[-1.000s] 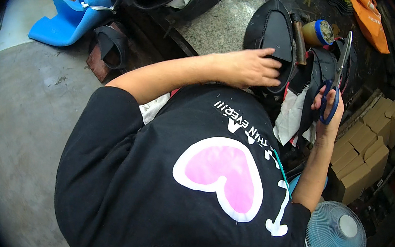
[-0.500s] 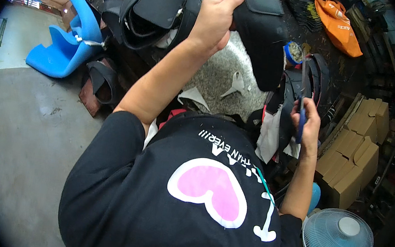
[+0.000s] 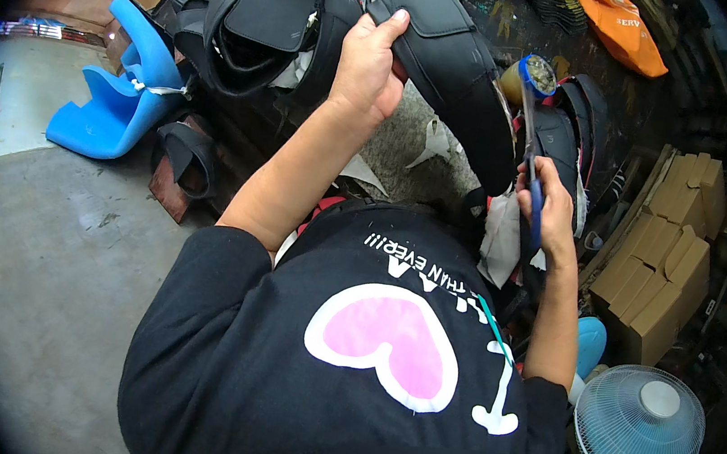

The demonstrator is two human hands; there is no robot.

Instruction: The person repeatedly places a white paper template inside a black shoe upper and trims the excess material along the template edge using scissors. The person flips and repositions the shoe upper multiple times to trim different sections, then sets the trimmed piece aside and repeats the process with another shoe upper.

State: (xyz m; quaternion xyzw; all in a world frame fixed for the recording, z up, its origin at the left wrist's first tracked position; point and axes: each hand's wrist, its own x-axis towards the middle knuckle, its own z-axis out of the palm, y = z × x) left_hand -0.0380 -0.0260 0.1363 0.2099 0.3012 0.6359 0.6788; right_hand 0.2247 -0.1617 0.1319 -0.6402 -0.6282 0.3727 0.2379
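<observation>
Fingers of the left hand [image 3: 367, 71] grip a black padded piece [image 3: 445, 66]. Those of the right hand [image 3: 553, 209] grasp blue-handled scissors [image 3: 536, 203] near a blue-rimmed jar [image 3: 513, 84]

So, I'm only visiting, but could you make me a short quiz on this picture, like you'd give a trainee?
1. Which hand holds the scissors?
2. True or false: the left hand is empty.
3. Where in the picture is the round fan?
A) upper left
B) lower right
C) upper right

Key:
1. The right hand.
2. False: it grips a black piece.
3. B, lower right.
</observation>
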